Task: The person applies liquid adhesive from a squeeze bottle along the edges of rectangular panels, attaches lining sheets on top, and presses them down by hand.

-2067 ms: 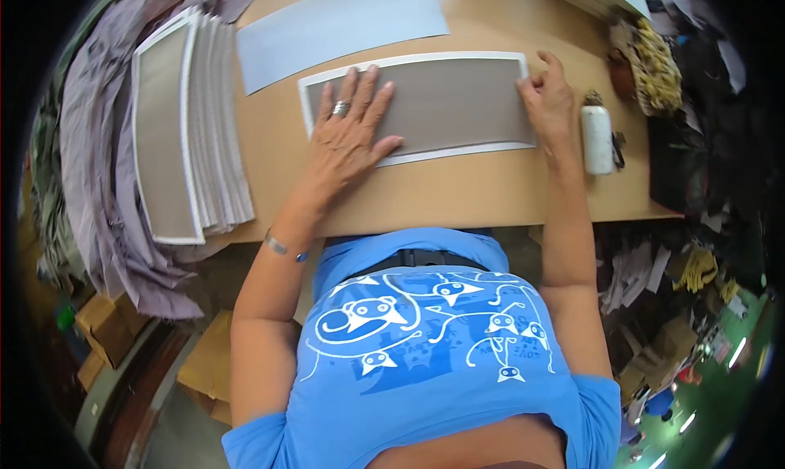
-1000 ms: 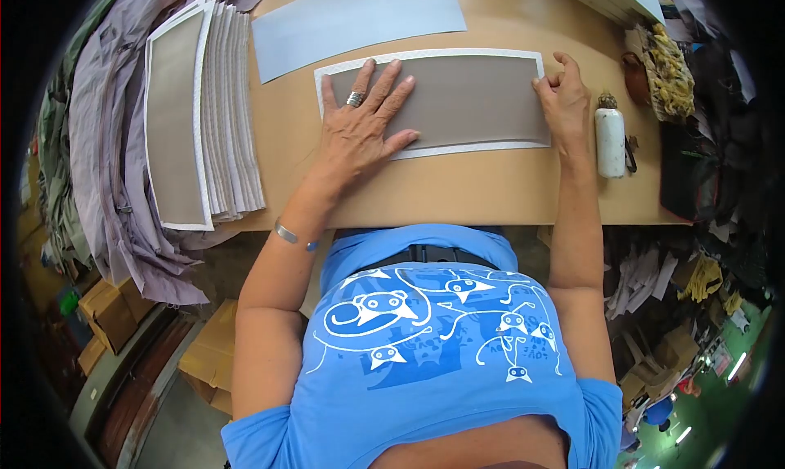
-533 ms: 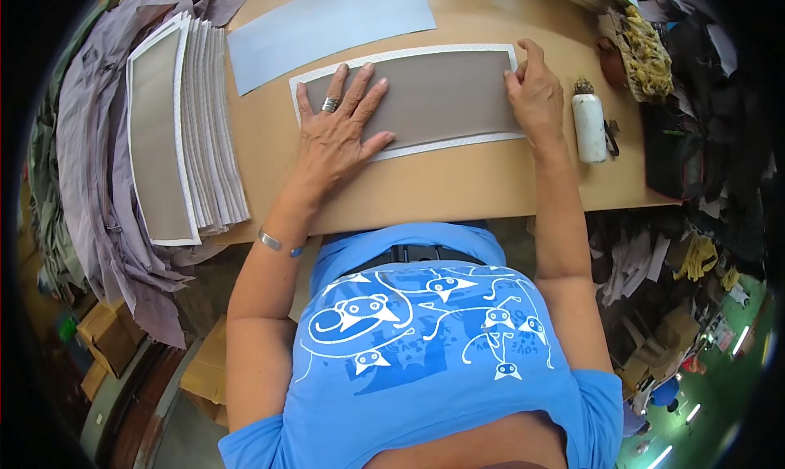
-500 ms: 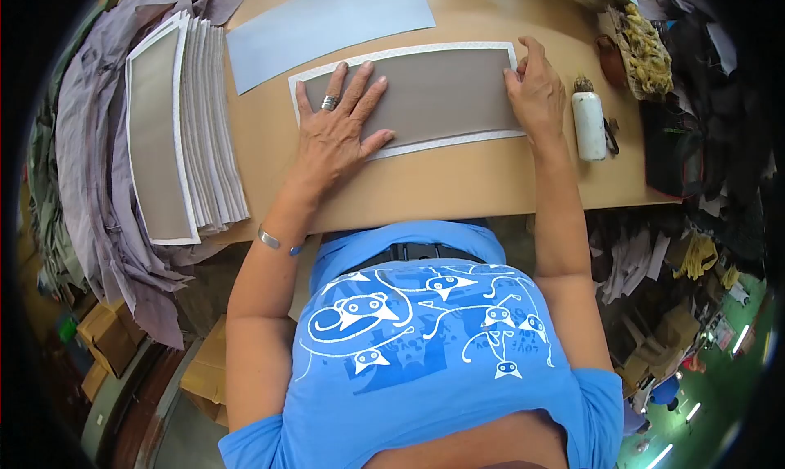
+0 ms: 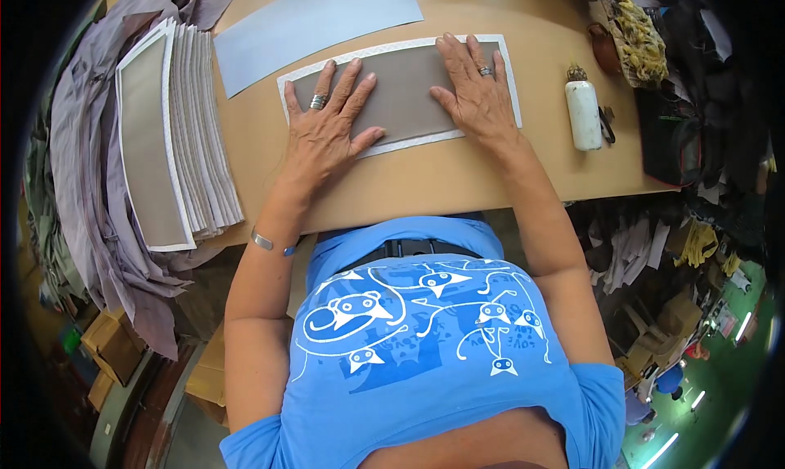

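A curved grey-brown panel with a white border (image 5: pixel 401 93) lies flat on the table. My left hand (image 5: pixel 327 125) rests spread on its left part, a ring on one finger. On the panel's right part, my right hand (image 5: pixel 478 93) lies flat with fingers extended, also wearing a ring. Neither hand grips anything. To the left, a stack of similar bordered panels (image 5: pixel 147 142) sits at the table's edge. Above the panel lies a pale blue curved sheet (image 5: pixel 319 23).
Right of the panel, a white bottle (image 5: pixel 583 113) stands beside a small dark tool (image 5: pixel 607 125). Farther right are a bundle of yellow material (image 5: pixel 638 40) and dark fabric (image 5: pixel 675 134). Mauve cloth (image 5: pixel 90 134) hangs over the left side of the wooden table (image 5: pixel 409 179).
My right hand has moved left from the panel's right edge onto its surface, and its bent fingers are now flat. My left hand keeps its place on the panel.
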`<action>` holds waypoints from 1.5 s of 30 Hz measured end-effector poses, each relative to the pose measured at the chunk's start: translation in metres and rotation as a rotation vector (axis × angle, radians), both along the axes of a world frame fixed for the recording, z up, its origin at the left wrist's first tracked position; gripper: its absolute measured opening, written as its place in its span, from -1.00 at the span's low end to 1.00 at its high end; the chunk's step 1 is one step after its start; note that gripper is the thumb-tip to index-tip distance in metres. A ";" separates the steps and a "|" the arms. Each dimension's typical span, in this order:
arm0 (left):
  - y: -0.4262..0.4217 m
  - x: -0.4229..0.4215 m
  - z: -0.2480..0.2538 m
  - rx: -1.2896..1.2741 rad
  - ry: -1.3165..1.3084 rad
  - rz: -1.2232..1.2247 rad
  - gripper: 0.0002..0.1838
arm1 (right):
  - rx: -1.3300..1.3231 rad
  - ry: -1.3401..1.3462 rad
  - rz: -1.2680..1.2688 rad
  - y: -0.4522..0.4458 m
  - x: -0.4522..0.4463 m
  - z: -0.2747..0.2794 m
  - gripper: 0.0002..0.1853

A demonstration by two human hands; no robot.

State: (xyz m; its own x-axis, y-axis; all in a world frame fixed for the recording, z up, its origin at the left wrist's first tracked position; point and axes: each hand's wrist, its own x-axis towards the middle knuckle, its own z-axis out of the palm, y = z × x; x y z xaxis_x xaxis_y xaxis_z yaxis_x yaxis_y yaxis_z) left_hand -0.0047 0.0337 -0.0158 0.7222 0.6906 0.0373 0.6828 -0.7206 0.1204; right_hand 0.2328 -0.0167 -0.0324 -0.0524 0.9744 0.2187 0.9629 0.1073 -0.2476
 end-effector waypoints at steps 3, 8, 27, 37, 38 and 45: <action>-0.001 0.000 0.000 -0.002 0.011 -0.001 -0.30 | -0.028 -0.060 0.015 -0.002 0.002 -0.001 -0.28; 0.000 0.000 0.002 0.007 0.015 -0.008 -0.31 | -0.031 -0.068 0.023 -0.005 0.002 0.000 -0.22; 0.002 -0.003 -0.006 0.033 0.019 -0.013 -0.22 | -0.098 0.071 0.204 0.013 -0.083 0.009 -0.18; 0.001 -0.006 0.002 -0.008 -0.021 -0.006 -0.13 | -0.101 -0.049 -0.186 -0.012 0.029 0.002 -0.11; 0.002 -0.011 0.000 -0.012 -0.045 0.016 -0.12 | -0.090 -0.046 -0.181 -0.012 0.029 0.000 -0.10; 0.004 -0.042 -0.006 -0.006 -0.062 0.073 0.04 | -0.159 -0.205 -0.263 -0.004 0.001 0.015 -0.21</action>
State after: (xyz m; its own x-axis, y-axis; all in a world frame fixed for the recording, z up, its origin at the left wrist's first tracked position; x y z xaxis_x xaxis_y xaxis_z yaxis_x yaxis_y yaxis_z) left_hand -0.0467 0.0377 -0.0213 0.6663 0.7418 0.0761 0.7247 -0.6682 0.1681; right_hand 0.2335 -0.0203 -0.0171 0.1773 0.9814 0.0739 0.9838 -0.1747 -0.0407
